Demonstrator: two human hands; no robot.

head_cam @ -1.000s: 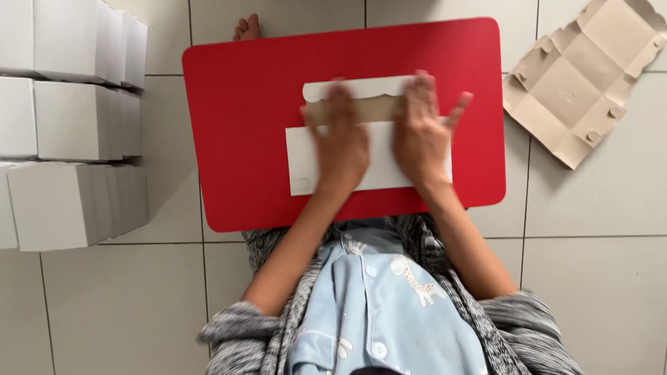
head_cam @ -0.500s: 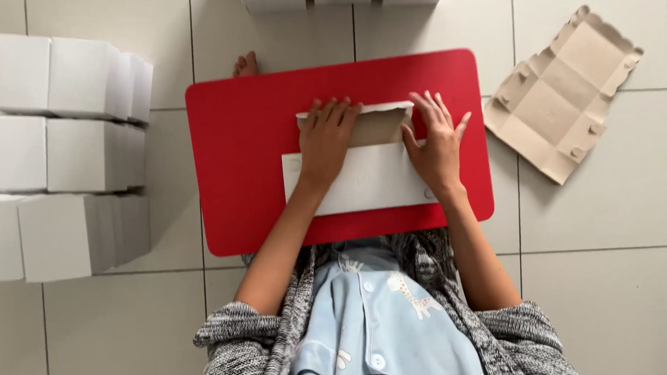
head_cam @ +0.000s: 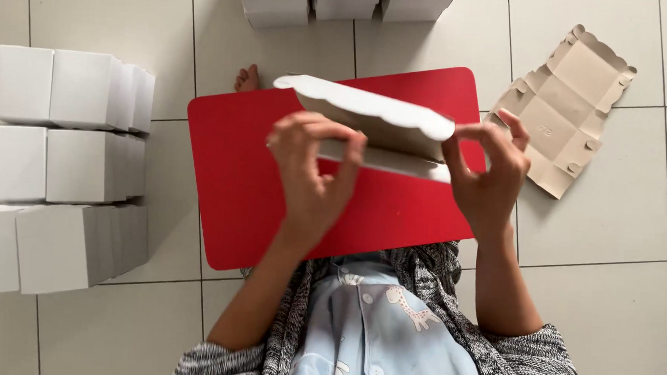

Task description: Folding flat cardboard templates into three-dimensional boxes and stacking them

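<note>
Both hands hold one flat white cardboard box blank with a scalloped edge, lifted off the red tray table and tilted so its brown inner side faces me. My left hand pinches its left end, thumb and fingers around the lower fold. My right hand grips the right end, fingers spread over the corner. The blank's lower flap is partly hidden behind my hands.
Stacks of folded white boxes line the tiled floor at the left, and more white boxes sit at the top edge. An unfolded brown-sided blank lies on the floor right of the table. A bare foot shows behind the table.
The blank lay flat on the red table under my pressing hands; now both hands have lifted it off the table and tilted it up toward me.
</note>
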